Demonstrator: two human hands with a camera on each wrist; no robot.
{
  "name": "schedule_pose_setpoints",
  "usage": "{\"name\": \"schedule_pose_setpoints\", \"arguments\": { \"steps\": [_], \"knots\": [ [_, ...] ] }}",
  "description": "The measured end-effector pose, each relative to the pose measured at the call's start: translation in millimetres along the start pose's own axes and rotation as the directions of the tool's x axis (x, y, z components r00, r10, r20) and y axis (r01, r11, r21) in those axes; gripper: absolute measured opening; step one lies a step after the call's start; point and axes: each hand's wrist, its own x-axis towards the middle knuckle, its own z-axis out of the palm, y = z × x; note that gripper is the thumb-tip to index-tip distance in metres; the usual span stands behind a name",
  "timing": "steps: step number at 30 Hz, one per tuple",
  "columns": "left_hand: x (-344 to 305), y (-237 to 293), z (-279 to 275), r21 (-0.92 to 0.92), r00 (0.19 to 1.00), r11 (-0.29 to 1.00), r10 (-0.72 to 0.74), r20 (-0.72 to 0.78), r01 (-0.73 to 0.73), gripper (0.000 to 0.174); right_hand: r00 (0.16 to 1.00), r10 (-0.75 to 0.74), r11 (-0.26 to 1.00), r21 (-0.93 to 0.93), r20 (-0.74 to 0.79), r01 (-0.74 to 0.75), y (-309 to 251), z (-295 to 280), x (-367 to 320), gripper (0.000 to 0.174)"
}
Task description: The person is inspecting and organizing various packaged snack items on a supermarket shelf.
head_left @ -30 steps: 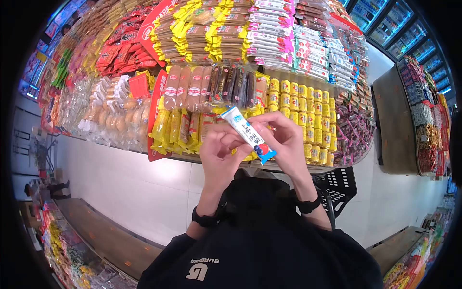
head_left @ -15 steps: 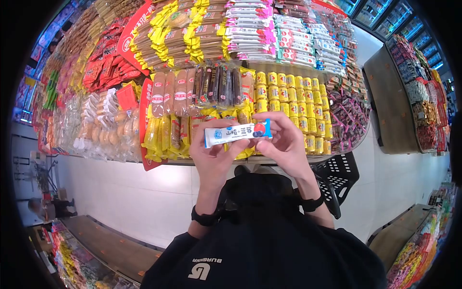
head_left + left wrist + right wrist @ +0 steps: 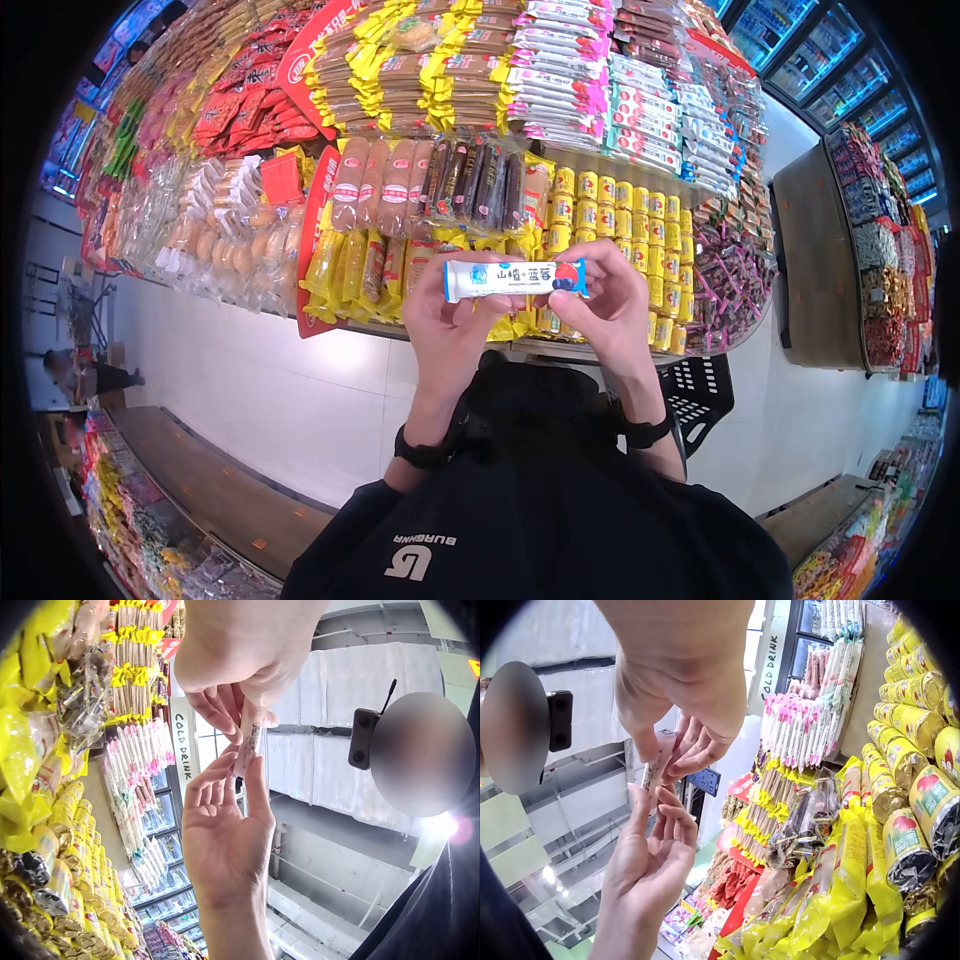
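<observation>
A white and blue wrapped snack bar [image 3: 510,279], printed with dark characters and red and blue berries, lies level between both hands over the near edge of the display. My left hand [image 3: 445,320] pinches its left end, thumb in front and fingers behind. At the berry end, my right hand [image 3: 612,312] pinches it with thumb and fingers. In the left wrist view the bar [image 3: 249,750] appears edge-on between the two hands. The right wrist view shows it [image 3: 656,761] from the other side, with the thumbs on its printed face.
Yellow-wrapped rolls [image 3: 640,215] stand in rows beyond the right hand. Brown sausage-shaped packs [image 3: 372,185] and yellow packets [image 3: 355,275] lie to the left. Farther back are stacks of pink-and-white bars [image 3: 560,70]. A black perforated basket [image 3: 698,395] sits below the counter edge.
The bar has swung from a steep diagonal, berry end toward the body, to level, with both hands turning it. The head view has shifted slightly.
</observation>
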Motion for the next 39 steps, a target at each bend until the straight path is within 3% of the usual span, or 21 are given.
{"name": "schedule_pose_setpoints", "arguments": {
  "steps": [7, 22, 39],
  "knots": [
    [0.9, -4.9, -2.1, 0.013, 0.998, 0.998, 0.062, 0.021, -0.062, 0.031, 1.0, -0.017, 0.999, 0.028, 0.012, 0.017, 4.1, -4.7, 1.7, 0.032],
    [7.9, -2.1, 11.5, 0.124, 0.998, 0.991, -0.058, -0.009, 0.059, 0.035, 0.999, -0.043, 0.999, -0.025, -0.021, 0.042, -0.8, -15.7, 4.8, 0.035],
    [7.4, -7.6, 8.1, 0.157, 0.999, 0.987, -0.028, -0.021, 0.031, 0.029, 0.998, -0.061, 0.997, -0.037, -0.008, 0.061, 2.2, -17.7, 5.4, 0.033]
  ]
}}
